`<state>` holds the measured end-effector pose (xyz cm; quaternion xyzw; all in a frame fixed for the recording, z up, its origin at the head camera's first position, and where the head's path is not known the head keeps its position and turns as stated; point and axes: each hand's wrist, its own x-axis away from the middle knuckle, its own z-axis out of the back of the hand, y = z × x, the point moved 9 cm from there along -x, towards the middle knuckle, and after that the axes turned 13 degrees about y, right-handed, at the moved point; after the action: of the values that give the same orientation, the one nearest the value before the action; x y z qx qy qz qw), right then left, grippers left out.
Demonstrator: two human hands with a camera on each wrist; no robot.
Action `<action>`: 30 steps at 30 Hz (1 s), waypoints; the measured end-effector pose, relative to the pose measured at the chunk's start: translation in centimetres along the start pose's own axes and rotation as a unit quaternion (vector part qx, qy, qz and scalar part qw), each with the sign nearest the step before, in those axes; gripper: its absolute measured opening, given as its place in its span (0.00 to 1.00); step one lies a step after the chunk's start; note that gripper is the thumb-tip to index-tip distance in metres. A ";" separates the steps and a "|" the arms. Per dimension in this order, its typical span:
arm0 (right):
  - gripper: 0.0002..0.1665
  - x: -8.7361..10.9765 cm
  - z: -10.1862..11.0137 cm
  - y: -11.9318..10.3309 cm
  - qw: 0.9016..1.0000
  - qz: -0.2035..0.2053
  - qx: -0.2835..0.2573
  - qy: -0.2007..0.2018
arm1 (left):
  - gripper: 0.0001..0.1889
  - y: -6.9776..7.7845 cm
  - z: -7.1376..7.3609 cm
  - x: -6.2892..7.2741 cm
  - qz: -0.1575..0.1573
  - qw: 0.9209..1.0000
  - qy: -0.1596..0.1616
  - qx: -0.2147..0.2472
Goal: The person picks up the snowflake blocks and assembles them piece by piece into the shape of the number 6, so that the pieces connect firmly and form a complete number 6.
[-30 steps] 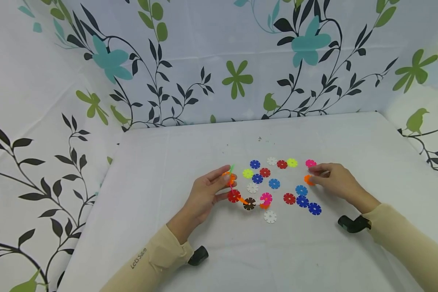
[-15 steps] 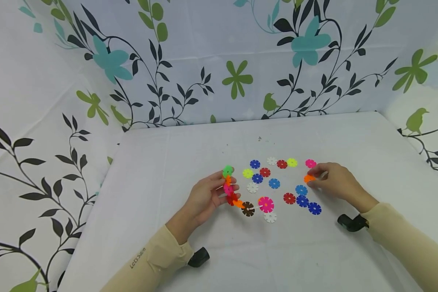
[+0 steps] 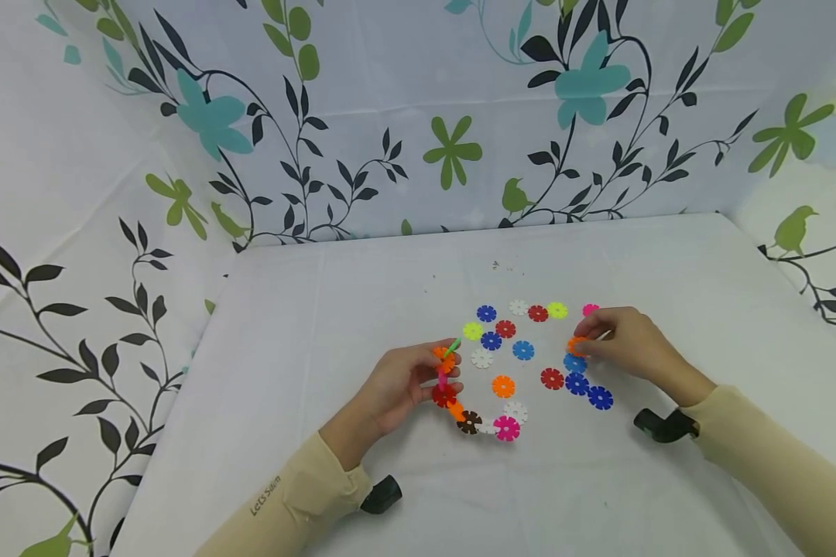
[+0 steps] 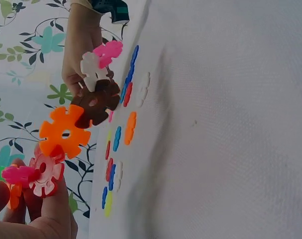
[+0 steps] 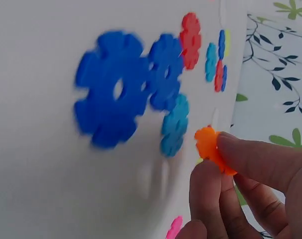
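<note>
My left hand (image 3: 386, 391) grips one end of a chain of notched plastic flower discs (image 3: 469, 422), held above the table. Along it run green, orange, pink, red, orange, brown, white and pink pieces, slotted edge to edge. In the left wrist view, the chain's larger orange disc (image 4: 65, 132) sits between the red disc (image 4: 45, 172) and the brown one (image 4: 97, 103). Between thumb and fingers, my right hand (image 3: 630, 344) pinches a single orange disc (image 5: 208, 142). A light blue disc (image 3: 574, 363) lies just below it, beside two dark blue ones (image 3: 601, 398).
Several loose discs lie flat on the white-covered table (image 3: 306, 325), among them an orange disc (image 3: 503, 387), a red disc (image 3: 552, 378) and a white disc (image 3: 515, 412). A pink disc (image 3: 590, 310) is partly behind the right hand. Patterned cloth (image 3: 362, 116) hangs behind.
The left hand has turned the chain and shifted it slightly right and nearer the person, uncovering an orange disc on the table. My right hand has moved a little left with its orange disc.
</note>
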<state>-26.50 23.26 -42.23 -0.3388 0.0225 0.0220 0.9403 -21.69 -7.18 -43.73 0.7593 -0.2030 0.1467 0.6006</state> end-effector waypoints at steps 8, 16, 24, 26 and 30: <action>0.16 0.5 -0.9 -3.4 0.996 0.019 -0.089 -0.019 | 0.21 -0.3 -0.3 0.2 -0.005 1.000 -0.013 -0.027; 0.16 0.9 -2.6 -6.9 0.975 0.033 -0.214 -0.054 | 0.21 -0.1 -0.8 0.7 -0.016 0.998 -0.036 -0.055; 0.13 1.3 -3.3 -9.6 0.967 0.057 -0.242 -0.048 | 0.23 0.3 -1.4 1.3 -0.051 0.994 -0.049 -0.085; 0.13 1.5 -3.3 -10.2 0.964 0.063 -0.255 -0.049 | 0.22 0.4 -1.5 1.4 -0.059 0.993 -0.048 -0.094; 0.13 1.8 -3.1 -11.1 0.955 0.072 -0.281 -0.052 | 0.22 0.6 -1.6 1.5 -0.071 0.991 -0.043 -0.106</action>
<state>-24.16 12.79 -37.66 -0.5855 -0.0091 0.1127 0.8027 -20.65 -5.95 -42.12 0.7093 -0.1885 0.0483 0.6775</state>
